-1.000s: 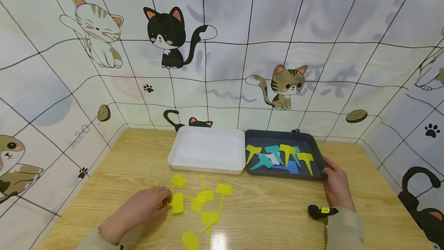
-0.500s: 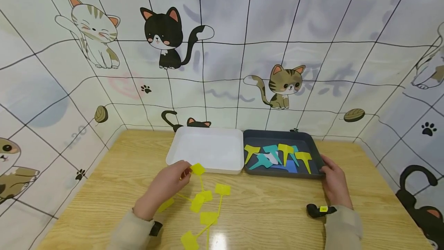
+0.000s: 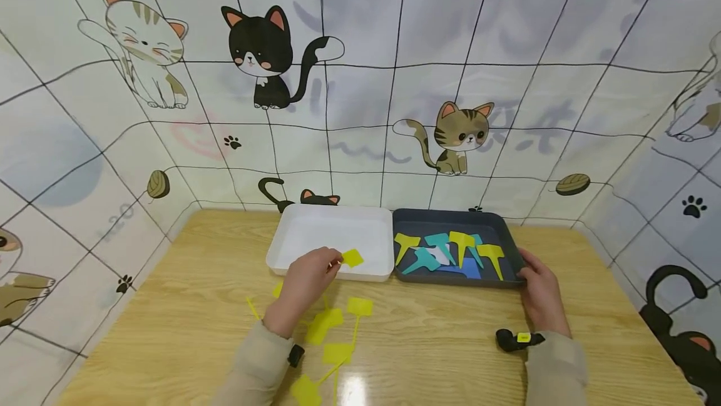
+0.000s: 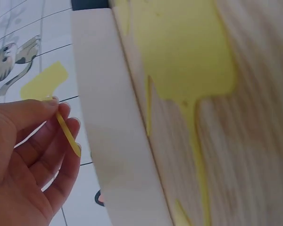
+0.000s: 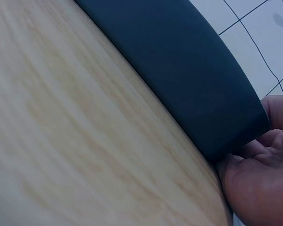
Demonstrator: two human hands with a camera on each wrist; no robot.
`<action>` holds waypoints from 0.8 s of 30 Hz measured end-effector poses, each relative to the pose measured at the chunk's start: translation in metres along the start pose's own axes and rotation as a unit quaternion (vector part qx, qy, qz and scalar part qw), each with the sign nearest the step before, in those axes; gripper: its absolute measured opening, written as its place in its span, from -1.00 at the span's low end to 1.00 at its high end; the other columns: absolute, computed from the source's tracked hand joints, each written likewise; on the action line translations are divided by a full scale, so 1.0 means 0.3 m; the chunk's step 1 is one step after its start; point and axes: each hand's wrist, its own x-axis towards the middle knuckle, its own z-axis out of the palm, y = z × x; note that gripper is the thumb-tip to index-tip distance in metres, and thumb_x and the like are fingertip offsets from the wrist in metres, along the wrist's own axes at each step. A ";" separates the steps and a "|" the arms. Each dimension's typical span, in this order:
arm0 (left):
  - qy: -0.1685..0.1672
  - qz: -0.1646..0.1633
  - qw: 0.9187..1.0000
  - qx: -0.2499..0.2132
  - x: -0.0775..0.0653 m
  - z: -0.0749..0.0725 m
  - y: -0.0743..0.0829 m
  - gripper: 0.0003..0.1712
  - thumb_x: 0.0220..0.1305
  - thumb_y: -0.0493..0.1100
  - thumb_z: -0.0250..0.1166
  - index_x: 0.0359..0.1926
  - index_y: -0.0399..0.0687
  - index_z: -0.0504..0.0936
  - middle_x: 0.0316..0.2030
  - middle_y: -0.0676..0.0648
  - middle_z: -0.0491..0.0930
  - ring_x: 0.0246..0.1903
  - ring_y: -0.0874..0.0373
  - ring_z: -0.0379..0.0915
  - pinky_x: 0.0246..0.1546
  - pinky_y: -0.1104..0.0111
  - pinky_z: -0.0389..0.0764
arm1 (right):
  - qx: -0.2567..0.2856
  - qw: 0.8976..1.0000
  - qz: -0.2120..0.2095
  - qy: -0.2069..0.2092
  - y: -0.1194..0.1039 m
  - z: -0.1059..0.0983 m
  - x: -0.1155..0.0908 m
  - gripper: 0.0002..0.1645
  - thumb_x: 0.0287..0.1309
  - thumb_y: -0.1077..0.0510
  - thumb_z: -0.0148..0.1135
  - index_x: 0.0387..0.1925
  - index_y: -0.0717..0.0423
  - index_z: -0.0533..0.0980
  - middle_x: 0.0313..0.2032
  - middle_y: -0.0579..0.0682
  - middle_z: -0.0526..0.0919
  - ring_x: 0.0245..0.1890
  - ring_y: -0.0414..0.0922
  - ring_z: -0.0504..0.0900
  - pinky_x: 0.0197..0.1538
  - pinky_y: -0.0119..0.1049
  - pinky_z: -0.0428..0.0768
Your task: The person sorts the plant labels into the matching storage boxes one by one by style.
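Note:
My left hand pinches a yellow T-shaped plant label by its thin stem. The label's flat head hangs over the front part of the white tray; the left wrist view shows the stem running between thumb and fingers. At the front right corner of the dark tray, my right hand grips the rim, thumb on top. More yellow plant labels lie scattered on the table before the white tray, some partly hidden behind my left hand and sleeve.
The dark tray holds several yellow, teal, white and blue labels. Both trays stand side by side on the wooden table, near its back edge. A cat-patterned wall covering rises behind and at both sides.
My left hand has picked a yellow plant label off the table and carried it right and away from me to the white tray. The right hand stays on the dark tray.

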 end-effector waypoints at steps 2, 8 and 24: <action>-0.009 -0.006 1.000 0.014 0.014 0.017 0.005 -0.92 0.11 -0.18 0.26 -0.32 0.07 0.61 -0.43 0.16 0.55 -0.50 0.31 0.38 -0.52 0.50 0.43 | -0.001 1.000 0.001 0.001 0.004 0.002 0.001 -0.31 0.15 0.43 -0.33 0.33 0.06 0.05 0.35 0.00 -0.08 0.27 -0.13 -0.01 -0.07 -0.62 0.35; -0.057 -0.039 0.997 -0.040 0.052 0.069 0.021 -0.88 0.15 -0.16 0.22 -0.26 0.09 0.62 -0.39 0.16 0.55 -0.48 0.29 0.38 -0.48 0.47 0.44 | -0.010 1.000 -0.021 -0.005 0.008 0.002 0.001 -0.32 0.16 0.44 -0.33 0.33 0.11 0.02 0.34 0.05 -0.06 0.27 -0.10 0.01 -0.09 -0.61 0.37; -0.080 -0.113 0.983 -0.120 0.077 0.110 0.052 -0.90 0.18 -0.18 0.17 -0.34 0.12 0.62 -0.34 0.15 0.58 -0.45 0.25 0.41 -0.52 0.43 0.42 | -0.034 0.999 -0.004 0.015 0.002 0.009 0.007 -0.31 0.15 0.43 -0.33 0.34 0.05 0.04 0.34 0.01 -0.06 0.27 -0.13 0.01 -0.06 -0.62 0.34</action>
